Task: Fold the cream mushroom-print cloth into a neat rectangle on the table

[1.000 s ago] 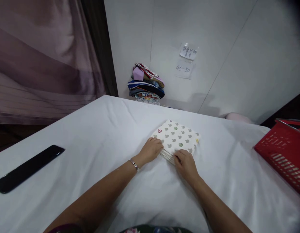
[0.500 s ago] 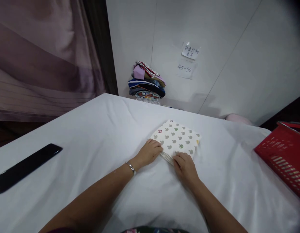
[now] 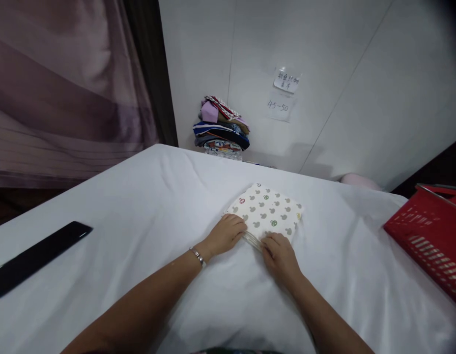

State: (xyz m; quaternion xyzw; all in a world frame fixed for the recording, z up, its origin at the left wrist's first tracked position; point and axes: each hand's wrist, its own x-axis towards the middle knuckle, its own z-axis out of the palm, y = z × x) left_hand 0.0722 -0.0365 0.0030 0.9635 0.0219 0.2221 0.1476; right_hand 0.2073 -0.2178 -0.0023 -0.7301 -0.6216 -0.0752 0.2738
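A folded white cloth [image 3: 269,212] printed with small grey, red and green shapes lies on the white-covered table [image 3: 147,206]. My left hand [image 3: 226,233] rests at its near left corner, fingers curled onto the folded edge. On the near edge just to the right sits my right hand [image 3: 279,251], with its fingers closed on the layered fold. A bracelet circles my left wrist.
A red plastic basket [image 3: 430,236] stands at the right table edge. A long black flat object [image 3: 36,255] lies at the left. A stack of folded clothes [image 3: 221,128] sits against the white wall, below two paper notes [image 3: 283,93]. A curtain hangs at left.
Both hands stay on the near edge of the folded cloth, almost unmoved. The view shifts slightly.
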